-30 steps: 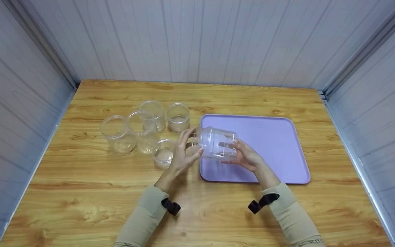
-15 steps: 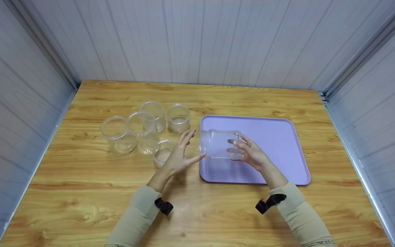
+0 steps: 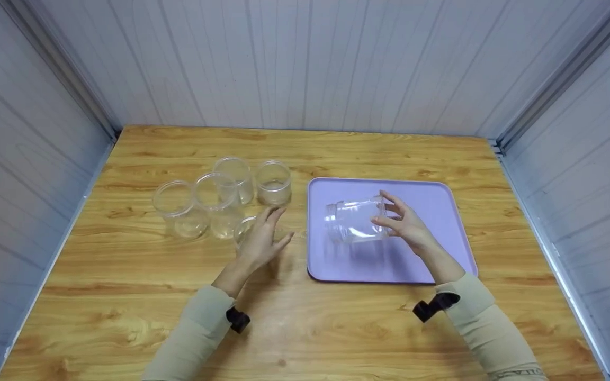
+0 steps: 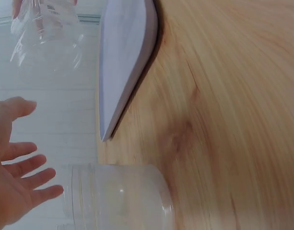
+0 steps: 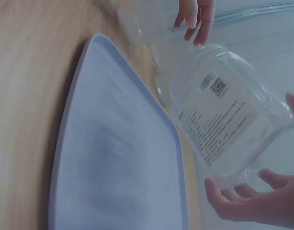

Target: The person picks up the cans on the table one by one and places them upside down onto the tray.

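Note:
My right hand (image 3: 410,227) grips a clear plastic jar (image 3: 355,219) by its base end. The jar lies sideways in the air over the purple tray (image 3: 427,198), its mouth pointing left. In the right wrist view a printed label (image 5: 214,112) with a square code shows on the jar. My left hand (image 3: 259,242), fingers spread, holds nothing and hovers over a short clear jar (image 3: 242,228), partly hiding it. The left wrist view shows the left hand (image 4: 17,177) beside the rim of a clear jar (image 4: 128,196) standing on the table.
Several clear jars stand upright on the left of the wooden table: a wide one (image 3: 180,211), a tall one (image 3: 220,214), another behind it (image 3: 235,177), and a short one (image 3: 274,183) near the tray. Pale panel walls (image 3: 305,63) enclose the table on three sides.
The left hand has let go of the jar's mouth end and moved left over the short jar. My right hand has carried the jar rightward, further over the tray.

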A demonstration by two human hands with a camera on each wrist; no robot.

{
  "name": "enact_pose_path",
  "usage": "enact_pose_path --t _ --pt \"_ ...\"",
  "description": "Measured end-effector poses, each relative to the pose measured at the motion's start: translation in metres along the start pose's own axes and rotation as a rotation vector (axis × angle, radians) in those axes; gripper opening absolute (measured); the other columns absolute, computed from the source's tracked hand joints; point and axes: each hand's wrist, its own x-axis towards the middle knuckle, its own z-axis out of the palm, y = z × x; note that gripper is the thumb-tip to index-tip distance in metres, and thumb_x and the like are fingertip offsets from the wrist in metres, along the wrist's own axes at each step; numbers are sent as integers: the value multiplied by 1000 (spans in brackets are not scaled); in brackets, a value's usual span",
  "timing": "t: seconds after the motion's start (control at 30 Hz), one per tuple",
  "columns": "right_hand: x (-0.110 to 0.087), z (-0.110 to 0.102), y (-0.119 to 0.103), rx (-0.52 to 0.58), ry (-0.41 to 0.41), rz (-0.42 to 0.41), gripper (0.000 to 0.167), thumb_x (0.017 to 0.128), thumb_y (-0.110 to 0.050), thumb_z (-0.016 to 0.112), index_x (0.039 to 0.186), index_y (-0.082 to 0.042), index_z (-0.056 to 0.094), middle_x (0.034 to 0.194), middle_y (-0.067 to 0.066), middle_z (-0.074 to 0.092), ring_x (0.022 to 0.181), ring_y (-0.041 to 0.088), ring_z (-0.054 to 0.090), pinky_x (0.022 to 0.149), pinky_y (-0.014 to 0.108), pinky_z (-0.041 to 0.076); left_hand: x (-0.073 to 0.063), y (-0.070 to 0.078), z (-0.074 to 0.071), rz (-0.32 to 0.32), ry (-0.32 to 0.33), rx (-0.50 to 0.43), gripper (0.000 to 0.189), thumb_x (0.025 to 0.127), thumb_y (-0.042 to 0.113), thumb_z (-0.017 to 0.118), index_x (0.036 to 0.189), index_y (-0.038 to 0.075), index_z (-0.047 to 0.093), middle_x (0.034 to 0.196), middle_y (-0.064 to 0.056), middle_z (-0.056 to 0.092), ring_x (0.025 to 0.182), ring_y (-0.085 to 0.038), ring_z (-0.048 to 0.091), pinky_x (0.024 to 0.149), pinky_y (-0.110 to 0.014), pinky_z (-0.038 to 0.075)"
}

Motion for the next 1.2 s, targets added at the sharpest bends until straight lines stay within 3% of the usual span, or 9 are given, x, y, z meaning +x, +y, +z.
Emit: enact_pose_path --t 0.1,0.2,0.43,0.57,0.7,1.0,1.2 --pt "0 -5 -2 -86 33 -9 81 77 -21 69 142 -13 21 135 20 29 110 34 42 71 32 46 -1 -3 -1 -6 10 87 54 77 22 68 121 -2 48 120 -19 47 109 -32 44 91 -43 37" --pt "-1 -9 -4 -182 63 -27 84 75 -24 70 142 -13 20 136 21 27 111 37 39 77 38 45 -3 -4 -4 -29 -14 188 56 75 26 69 121 0 49 121 -19 45 110 -33 43 88 -48 37" --pt "0 -16 -8 -433 138 -101 90 71 -33 73 141 -8 22 134 25 29 113 44 35 90 51 35 -7 -9 -8 -86 -143 384 70 72 38 70 122 -5 47 128 -24 37 116 -40 35 89 -56 34" --pt "3 -21 -8 -561 179 -151 90 70 -31 74 139 -1 24 130 28 32 111 43 37 92 50 33 -9 -11 -9 -115 -206 399 74 73 39 69 125 -7 42 128 -27 35 117 -45 32 88 -58 32" --pt "5 -28 -8 -672 202 -150 91 70 -31 74 138 1 24 130 30 31 116 43 32 95 51 29 -9 -12 -10 -155 -238 402 76 72 39 70 127 -5 40 129 -27 34 118 -46 30 89 -60 31" --pt "2 -43 -16 -852 272 -14 92 71 -38 71 140 -4 21 133 32 24 119 49 25 83 64 31 -9 -12 -10 -207 -262 388 75 73 37 69 129 -3 39 131 -26 32 119 -46 28 86 -62 31" --pt "3 -57 -17 -876 334 60 93 70 -41 70 140 -4 21 134 32 22 119 50 23 84 67 27 -10 -11 -12 -187 -274 404 73 74 34 68 129 -5 39 130 -28 33 117 -46 31 82 -60 37"
